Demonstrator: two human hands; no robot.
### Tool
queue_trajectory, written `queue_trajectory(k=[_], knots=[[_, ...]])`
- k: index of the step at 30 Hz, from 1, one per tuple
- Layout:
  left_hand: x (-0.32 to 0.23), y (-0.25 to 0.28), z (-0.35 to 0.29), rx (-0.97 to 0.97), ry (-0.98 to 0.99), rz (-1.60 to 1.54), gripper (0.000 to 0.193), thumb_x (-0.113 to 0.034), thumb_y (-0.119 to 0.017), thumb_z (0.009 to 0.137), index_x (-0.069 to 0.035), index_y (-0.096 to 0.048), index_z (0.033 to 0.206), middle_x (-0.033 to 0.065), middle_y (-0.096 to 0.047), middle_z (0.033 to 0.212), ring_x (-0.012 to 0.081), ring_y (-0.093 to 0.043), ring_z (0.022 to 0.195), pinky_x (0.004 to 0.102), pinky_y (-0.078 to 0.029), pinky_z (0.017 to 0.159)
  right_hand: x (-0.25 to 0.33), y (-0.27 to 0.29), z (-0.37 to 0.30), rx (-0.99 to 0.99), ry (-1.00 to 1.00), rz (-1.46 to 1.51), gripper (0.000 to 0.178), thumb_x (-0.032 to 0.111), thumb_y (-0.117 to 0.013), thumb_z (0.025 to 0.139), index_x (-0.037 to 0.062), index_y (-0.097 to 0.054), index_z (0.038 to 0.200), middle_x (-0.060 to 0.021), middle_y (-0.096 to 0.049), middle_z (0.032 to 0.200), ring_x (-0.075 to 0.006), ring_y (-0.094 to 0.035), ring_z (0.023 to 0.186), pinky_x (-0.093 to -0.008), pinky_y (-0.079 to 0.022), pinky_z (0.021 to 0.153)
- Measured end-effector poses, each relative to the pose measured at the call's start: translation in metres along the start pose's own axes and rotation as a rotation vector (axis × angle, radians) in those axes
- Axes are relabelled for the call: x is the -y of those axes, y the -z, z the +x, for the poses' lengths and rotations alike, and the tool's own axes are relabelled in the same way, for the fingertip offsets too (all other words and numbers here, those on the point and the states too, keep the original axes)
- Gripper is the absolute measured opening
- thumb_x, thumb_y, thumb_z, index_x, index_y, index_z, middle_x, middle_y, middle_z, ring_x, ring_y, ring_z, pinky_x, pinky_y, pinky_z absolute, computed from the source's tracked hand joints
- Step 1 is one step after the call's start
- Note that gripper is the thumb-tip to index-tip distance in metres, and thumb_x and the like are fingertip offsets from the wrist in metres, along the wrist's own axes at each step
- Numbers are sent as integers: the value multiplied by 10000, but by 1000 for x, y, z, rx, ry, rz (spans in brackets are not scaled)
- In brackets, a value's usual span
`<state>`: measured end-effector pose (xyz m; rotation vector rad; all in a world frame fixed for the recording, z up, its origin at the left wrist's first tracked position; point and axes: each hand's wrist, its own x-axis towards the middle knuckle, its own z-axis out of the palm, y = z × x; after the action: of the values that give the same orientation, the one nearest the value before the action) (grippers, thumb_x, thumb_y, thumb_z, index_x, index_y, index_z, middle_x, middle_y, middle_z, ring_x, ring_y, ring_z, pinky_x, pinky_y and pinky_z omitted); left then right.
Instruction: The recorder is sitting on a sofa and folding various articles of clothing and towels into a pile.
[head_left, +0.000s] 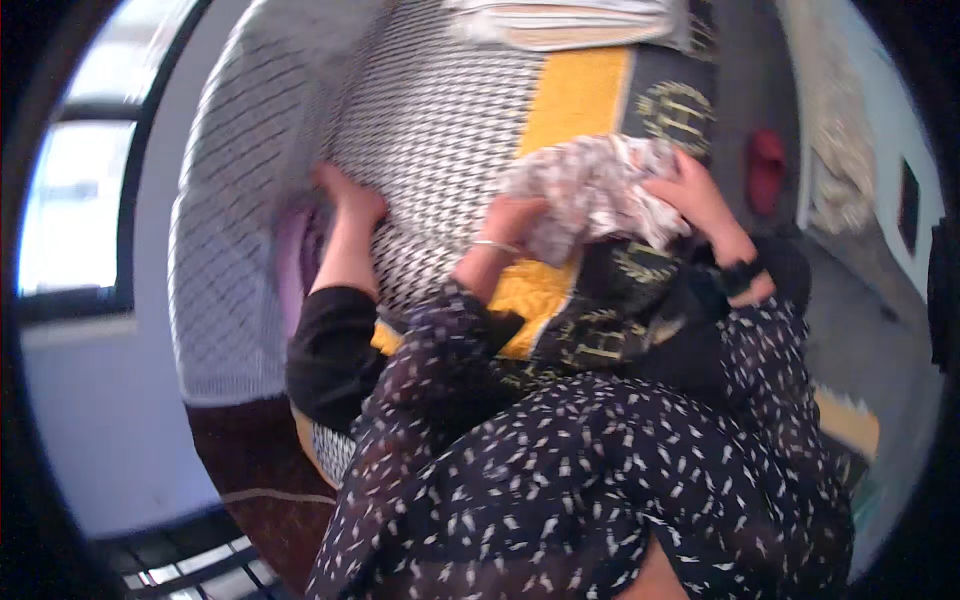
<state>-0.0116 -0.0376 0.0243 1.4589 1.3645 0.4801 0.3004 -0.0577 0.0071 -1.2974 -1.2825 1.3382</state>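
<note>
Crumpled pale patterned cloth [597, 190] bunched between my hands | right hand [697, 197] grips it | left hand [512, 222] closed on its edge | another person's hand [350, 195] on checkered blanket [440, 130], left | dotted sleeve [560, 460] blocks below

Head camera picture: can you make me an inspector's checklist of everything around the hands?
Surface: bed cover, black-and-white weave with a yellow band.
Job's things: crumpled cloth, pale and patterned, lifted above the cover.
Clutter: red thing on the floor, too blurred to name; folded cloth at the far end.
Grippers: left hand and right hand both grip the crumpled cloth; a third hand in a black sleeve presses the cover, whose I cannot tell.
Cables: nothing seen.
Surroundings: bright window left, grey floor right.
</note>
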Motion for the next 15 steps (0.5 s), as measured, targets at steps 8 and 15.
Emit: queue_trajectory(k=[8, 15], knots=[[-41, -62, -12, 53, -152, -450, 492, -69, -744, 784, -22, -544, 1231, 41, -641, 1081, 132, -614, 956, 297, -514, 821, 34, -41, -18, 448, -30, 377, 534, 54, -642, 857, 37, -434, 1349, -49, -549, 1239, -139, -545, 1108, -307, -454, 945], [-32, -6, -8, -38, -30, -511, 456, -131, -750, 737, -57, -606, 1163, 41, -668, 1007, 152, -644, 911, 295, -527, 800, 40, -20, -18, 547, -171, 698, 525, 155, -604, 906, 40, -392, 1372, -136, -580, 1233, -230, -617, 1052, -346, -526, 854]])
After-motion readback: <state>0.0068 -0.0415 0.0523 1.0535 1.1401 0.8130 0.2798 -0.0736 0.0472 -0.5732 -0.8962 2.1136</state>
